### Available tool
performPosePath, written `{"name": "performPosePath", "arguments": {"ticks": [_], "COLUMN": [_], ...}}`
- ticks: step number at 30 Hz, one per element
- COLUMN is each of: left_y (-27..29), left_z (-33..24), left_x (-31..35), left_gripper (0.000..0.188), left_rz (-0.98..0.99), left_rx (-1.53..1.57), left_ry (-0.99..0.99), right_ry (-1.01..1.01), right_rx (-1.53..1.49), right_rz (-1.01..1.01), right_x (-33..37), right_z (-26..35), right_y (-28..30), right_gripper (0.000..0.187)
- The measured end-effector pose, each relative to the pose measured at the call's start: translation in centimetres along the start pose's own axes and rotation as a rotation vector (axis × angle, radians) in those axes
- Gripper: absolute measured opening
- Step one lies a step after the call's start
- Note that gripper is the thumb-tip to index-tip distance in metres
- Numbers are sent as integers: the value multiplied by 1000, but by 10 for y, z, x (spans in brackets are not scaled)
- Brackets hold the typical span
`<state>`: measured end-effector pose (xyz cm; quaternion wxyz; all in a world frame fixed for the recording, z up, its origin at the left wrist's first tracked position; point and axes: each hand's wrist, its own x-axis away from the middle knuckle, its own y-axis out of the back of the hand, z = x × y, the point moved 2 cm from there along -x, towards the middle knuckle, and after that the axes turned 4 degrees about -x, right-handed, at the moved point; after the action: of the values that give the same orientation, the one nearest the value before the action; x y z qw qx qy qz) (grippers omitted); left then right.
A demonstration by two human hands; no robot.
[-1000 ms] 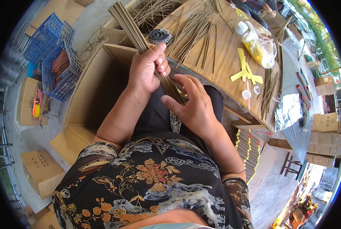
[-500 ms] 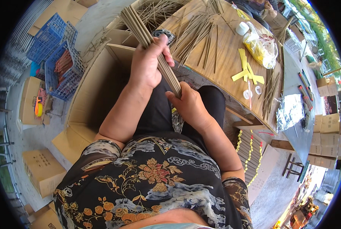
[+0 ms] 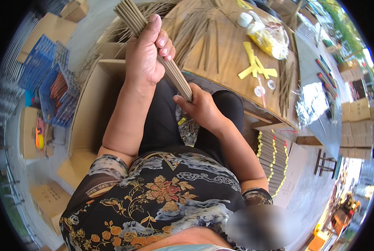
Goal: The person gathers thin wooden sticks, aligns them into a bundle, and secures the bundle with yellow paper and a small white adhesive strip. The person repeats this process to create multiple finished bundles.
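A bundle of thin brown sticks slants from upper left to lower right above my lap. Its upper part is wrapped by my left hand, thumb pointing up and fingers curled round it. My right hand closes on the lower end, the thumb lying along the near side. Many loose sticks of the same kind are spread over the wooden table just beyond my hands. Yellow strips lie crossed on the tabletop to the right.
An open cardboard box stands at my left, with blue crates farther left. On the table are a clear bag with yellow contents and a white jar. Tied stick bundles lie low at my right.
The whole view has shifted, so table and crates sit differently in it. Both hands still grip the bundle, now farther left in the picture, and my left thumb points more upward.
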<state>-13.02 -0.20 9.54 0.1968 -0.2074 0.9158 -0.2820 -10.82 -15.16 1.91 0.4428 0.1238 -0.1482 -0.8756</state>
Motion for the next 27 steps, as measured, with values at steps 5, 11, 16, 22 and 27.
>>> {"name": "performPosePath", "arguments": {"ticks": [5,11,16,22,27], "left_y": [-73,-121,-99,-112,-135], "left_z": [-1,42,120,124,100], "left_x": [-15,-60,-92,-99,-110], "left_gripper": [30,25,24,21,14], "left_rz": [215,371,299,323,344], "left_rx": [-186,-296,-512,-497,-349], "left_ry": [-228,-307,-77,-97,-116], "right_ry": [37,325,232,291,162], "right_rx": [-60,-96,-132,-171,-158], "right_rz": [-197,-563,-598,-518,-555], "right_x": [-26,-68,-87,-93,-93], "right_z": [6,-3,-74,-88,-93], "right_y": [46,102,117,127,129], "right_gripper": [30,25,24,21,17]}}
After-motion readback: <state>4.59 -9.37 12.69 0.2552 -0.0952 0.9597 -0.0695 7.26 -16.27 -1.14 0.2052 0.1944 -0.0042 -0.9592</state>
